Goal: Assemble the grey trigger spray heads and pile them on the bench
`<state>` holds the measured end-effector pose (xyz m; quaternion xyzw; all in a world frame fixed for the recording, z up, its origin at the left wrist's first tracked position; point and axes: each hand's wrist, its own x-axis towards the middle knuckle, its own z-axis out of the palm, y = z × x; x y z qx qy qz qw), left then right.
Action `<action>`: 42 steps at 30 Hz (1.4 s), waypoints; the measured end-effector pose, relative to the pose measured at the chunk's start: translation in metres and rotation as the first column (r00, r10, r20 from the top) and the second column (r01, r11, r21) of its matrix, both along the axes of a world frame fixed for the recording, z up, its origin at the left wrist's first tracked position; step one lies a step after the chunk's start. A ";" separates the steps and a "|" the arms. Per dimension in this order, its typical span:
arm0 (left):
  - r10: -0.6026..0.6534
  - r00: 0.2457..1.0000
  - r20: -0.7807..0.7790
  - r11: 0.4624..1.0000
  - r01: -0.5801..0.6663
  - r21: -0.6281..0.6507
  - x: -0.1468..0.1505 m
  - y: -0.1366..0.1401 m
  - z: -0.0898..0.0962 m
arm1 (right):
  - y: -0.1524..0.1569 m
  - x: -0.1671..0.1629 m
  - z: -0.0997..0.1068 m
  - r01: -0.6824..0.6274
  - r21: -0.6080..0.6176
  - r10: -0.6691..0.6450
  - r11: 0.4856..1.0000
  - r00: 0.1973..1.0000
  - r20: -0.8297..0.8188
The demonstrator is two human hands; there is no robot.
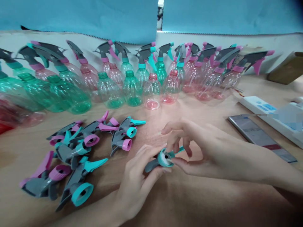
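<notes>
My left hand [139, 179] is closed around a grey trigger spray head [151, 165], its teal collar facing up toward me. Inside the collar's mouth sits a white washer [166, 157] with a dark hole in its middle. The thumb and fingertip of my right hand [191, 151] pinch at this washer over the collar; the other fingers are curled loosely above. On the table to the left lie several loose spray heads [82, 194], grey with pink or teal collars and triggers.
Behind my hands stand open-necked clear bottles [152, 94] in pink and green, backed by rows of bottles with spray heads fitted [163, 69]. At right lie a phone [260, 138] and a white power strip [270, 116]. A brown box [286, 67] stands at the far right.
</notes>
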<state>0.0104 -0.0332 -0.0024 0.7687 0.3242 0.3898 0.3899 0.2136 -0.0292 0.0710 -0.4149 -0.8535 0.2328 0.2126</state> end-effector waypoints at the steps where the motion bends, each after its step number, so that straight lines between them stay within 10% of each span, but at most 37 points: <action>1: 0.000 1.000 0.000 1.000 0.000 0.001 0.000 0.000 0.000 | 0.000 0.000 0.000 -0.002 -0.008 0.002 1.000 1.000 -0.007; 22: -0.030 0.999 -0.021 0.996 0.031 0.087 0.002 0.000 0.002 | -0.001 0.006 0.007 -0.044 -0.057 0.048 0.997 0.995 0.082; 35: 0.027 0.990 -0.141 0.996 -0.039 -0.081 0.004 0.002 0.000 | 0.001 0.003 -0.001 -0.007 0.036 0.003 0.999 0.994 0.108; 42: 0.036 0.954 -0.298 0.989 0.009 0.149 0.007 -0.001 0.002 | -0.013 0.000 -0.017 -0.016 0.032 0.009 0.999 0.976 0.218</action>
